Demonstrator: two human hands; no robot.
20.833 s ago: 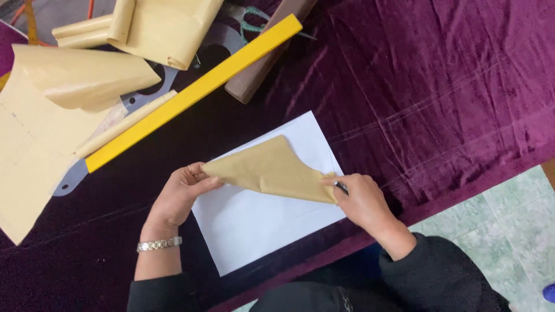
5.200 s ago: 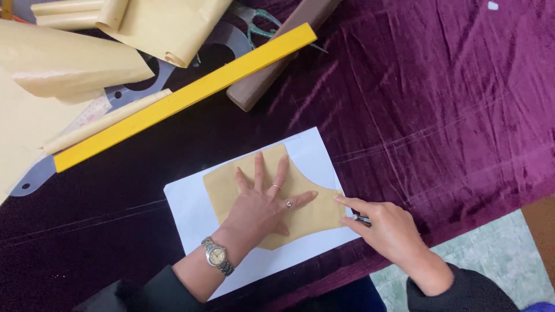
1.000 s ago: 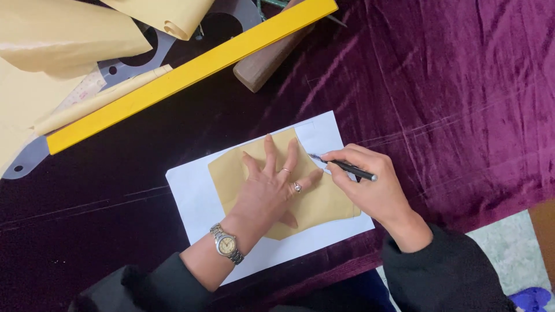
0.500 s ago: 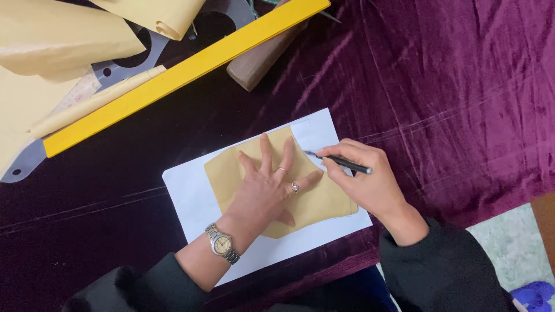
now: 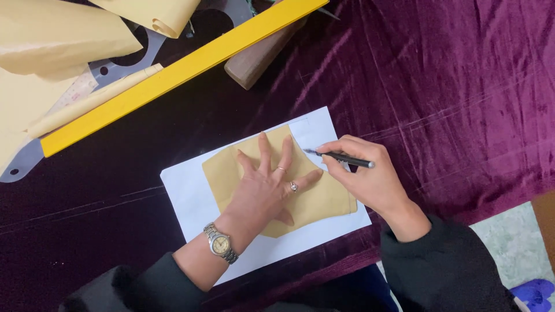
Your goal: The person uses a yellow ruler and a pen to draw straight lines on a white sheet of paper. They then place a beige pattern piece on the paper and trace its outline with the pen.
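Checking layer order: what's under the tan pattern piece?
The tan pattern piece lies on a white sheet, itself on purple velvet. The left hand presses it flat; the right hand holds a pen at its edge. Any marks beneath are covered.

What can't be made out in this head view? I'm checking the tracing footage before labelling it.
- Middle of the tan pattern piece: covered by the left hand.
- Pen tip and fresh line on the white paper: too small to tell.
- Yellow ruler: top end cut by the frame edge.
- Grey curve template: mostly under the ruler and tan paper sheets.
- Wooden block: partly under the ruler.
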